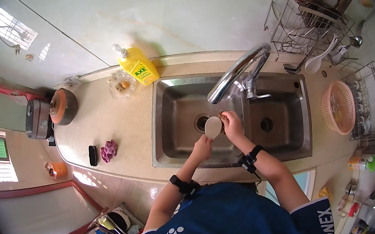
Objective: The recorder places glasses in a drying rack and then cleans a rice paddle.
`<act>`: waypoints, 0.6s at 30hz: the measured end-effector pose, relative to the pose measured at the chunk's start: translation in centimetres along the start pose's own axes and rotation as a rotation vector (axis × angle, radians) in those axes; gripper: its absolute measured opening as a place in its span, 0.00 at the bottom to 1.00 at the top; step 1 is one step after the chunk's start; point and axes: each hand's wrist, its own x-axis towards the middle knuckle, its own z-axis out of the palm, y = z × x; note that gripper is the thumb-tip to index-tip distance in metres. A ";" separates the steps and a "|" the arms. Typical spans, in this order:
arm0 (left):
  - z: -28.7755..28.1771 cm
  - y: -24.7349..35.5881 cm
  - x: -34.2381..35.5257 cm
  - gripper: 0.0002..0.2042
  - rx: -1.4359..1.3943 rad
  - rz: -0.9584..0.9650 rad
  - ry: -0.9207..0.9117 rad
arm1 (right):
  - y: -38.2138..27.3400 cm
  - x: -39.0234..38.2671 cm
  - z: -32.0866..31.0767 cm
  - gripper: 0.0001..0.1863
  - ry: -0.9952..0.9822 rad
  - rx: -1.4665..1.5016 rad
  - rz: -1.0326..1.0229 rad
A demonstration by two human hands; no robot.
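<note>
Over the left basin of a steel double sink point(158, 153), my left hand point(202, 149) is closed round the handle of a white rice paddle point(213, 126). The paddle's broad oval end points away from me, above the drain point(201, 122). Just right of it, my right hand point(233, 125) is closed with its fingers bent. A small brownish thing point(222, 116) shows at those fingertips; its kind is too small to tell. The chrome faucet point(238, 71) arches over the basin, its spout beyond both hands.
Left of the sink stand a yellow soap bottle point(140, 66) and a clear dish point(121, 84). A purple cloth point(108, 151), a black object point(92, 155) and a lidded pot point(63, 107) are farther left. On the right are a pink basket point(327, 105) and wire racks point(300, 30).
</note>
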 end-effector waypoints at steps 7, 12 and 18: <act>-1.1 -0.5 1.0 0.17 -0.428 -0.109 -0.077 | -0.5 -1.0 -1.3 0.09 0.028 0.019 -0.057; -0.8 -1.6 1.4 0.19 -0.316 0.032 0.011 | -1.8 -1.1 -2.2 0.09 -0.025 0.102 0.003; -0.6 -2.7 2.5 0.25 -0.345 0.110 0.109 | -3.1 -2.1 -0.5 0.09 -0.282 0.039 -0.238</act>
